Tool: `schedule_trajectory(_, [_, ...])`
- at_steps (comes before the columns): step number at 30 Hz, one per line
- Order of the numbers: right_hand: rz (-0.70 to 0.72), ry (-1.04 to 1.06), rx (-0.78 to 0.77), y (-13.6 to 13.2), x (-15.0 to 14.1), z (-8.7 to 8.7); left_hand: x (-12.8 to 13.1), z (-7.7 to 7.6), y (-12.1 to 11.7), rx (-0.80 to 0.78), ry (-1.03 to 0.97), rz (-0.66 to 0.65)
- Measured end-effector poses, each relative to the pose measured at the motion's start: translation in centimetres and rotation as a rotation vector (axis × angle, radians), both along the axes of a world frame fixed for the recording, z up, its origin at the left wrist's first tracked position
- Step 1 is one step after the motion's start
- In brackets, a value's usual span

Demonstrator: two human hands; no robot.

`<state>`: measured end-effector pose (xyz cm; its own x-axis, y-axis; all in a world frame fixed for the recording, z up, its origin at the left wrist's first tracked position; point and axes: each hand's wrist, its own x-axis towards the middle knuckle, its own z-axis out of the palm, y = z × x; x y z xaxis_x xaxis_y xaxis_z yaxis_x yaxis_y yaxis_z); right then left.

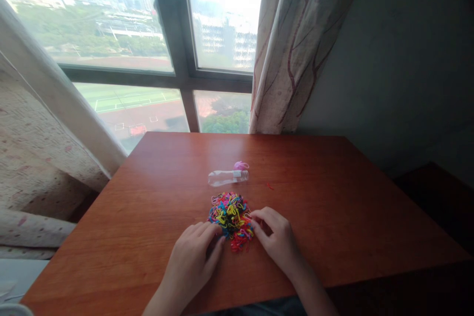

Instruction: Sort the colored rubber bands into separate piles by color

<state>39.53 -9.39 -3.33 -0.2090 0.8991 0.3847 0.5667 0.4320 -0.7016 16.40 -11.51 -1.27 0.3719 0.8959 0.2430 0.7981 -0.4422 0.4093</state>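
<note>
A heap of small, colourful elastic bands (231, 215) lies on the brown table, in red, yellow, blue, pink and black. My left hand (196, 252) rests at the heap's left side, fingers curved, thumb a little apart from the index finger; I see nothing held in it. On the right edge of the heap, my right hand (276, 237) has thumb and index finger close together by a pale loop. Whether they grip it is too small to make out. Behind the heap, a clear plastic bottle (224, 177) lies on its side, its neck to the right.
A pink-purple bundle (241, 165) sits just behind the bottle's neck. One red band (269, 186) lies apart to the right. The table (333, 197) ends at a window (185, 76) with curtains (292, 44) on both sides.
</note>
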Motion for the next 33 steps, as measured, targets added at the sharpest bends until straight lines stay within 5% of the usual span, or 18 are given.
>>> schedule_trajectory(16, [-0.12,0.067,-0.027,0.1,0.7,0.3,-0.2,-0.3,-0.1,-0.033,-0.012,-0.004])
schedule_trajectory(33, [-0.483,-0.284,0.018,5.0,10.2,-1.4,-0.1,-0.2,0.0,-0.028,0.005,-0.005])
